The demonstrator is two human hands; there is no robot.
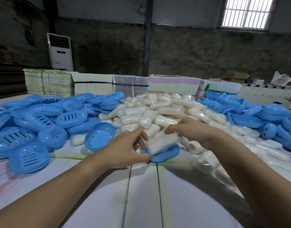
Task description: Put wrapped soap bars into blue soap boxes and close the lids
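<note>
My left hand [128,148] pinches the near edge of a flat blue slotted soap-box part [166,154] lying on the table. A wrapped white soap bar [161,142] lies tilted on that part, with the fingers of my right hand [189,129] curled over its far end. Just left of my left hand an open blue box half [100,137] sits with its hollow up. Behind my hands rises a big heap of wrapped soap bars [162,111].
Piles of blue box parts lie at the left [39,122] and at the right [265,119]. More wrapped bars [207,160] trail along the right. Stacks of flat cartons [131,86] line the table's far edge. The white table [141,195] spreads in front of me.
</note>
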